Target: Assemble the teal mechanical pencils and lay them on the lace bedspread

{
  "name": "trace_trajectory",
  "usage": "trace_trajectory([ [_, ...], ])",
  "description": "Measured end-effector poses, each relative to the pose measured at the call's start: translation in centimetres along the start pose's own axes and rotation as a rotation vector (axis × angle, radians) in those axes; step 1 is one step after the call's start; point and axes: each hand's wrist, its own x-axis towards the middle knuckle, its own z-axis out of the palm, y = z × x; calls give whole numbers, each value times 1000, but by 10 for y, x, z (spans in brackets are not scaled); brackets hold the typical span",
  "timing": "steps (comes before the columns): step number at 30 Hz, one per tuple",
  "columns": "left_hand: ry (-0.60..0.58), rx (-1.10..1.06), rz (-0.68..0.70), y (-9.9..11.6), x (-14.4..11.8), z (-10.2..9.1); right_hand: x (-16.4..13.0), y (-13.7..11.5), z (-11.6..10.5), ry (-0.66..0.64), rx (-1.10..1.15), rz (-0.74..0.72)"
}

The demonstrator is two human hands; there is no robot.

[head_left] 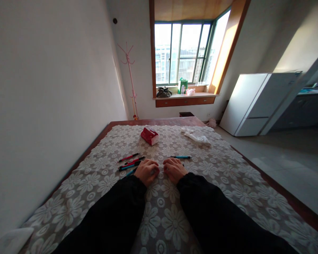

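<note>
My left hand (pixel 147 170) and my right hand (pixel 174 169) rest close together on a table covered with a lace floral cloth (pixel 164 215). Both have their fingers curled, and a thin pale item seems to span between them; I cannot make out what it is. Left of my left hand lie several pens: a red one (pixel 128 157), another red one (pixel 135 161) and a teal one (pixel 129 166). A further teal pen (pixel 180 157) lies just beyond my right hand.
A red tissue pack (pixel 149 135) and a crumpled white plastic bag (pixel 196 135) lie farther back on the table. A white wall runs along the left. Beyond are a window sill, a pink coat stand (pixel 130 77) and a white fridge (pixel 257 102).
</note>
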Motion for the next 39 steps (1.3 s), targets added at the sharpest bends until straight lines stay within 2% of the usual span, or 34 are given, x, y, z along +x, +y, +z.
trace_trajectory([
  [5, 108, 1, -45, -5, -1, 4, 0, 0, 0, 80, -46, 167],
  [10, 42, 81, -99, -8, -2, 9, 0, -3, -3, 60, -113, 200],
  [18, 15, 112, -146, -11, -1, 8, 0, -5, -7, 60, -150, 209],
  [26, 4, 67, -73, -13, -1, 9, 0, -3, -4, 66, -104, 152],
  [35, -124, -68, 139, -12, -2, 14, 0, 3, 3, 110, 69, -87],
  [37, -123, -68, 128, -10, -2, 13, 1, 4, 2, 159, 91, -59],
  [39, -84, -56, 66, -8, -3, 11, 1, 7, -1, 245, 110, 55],
])
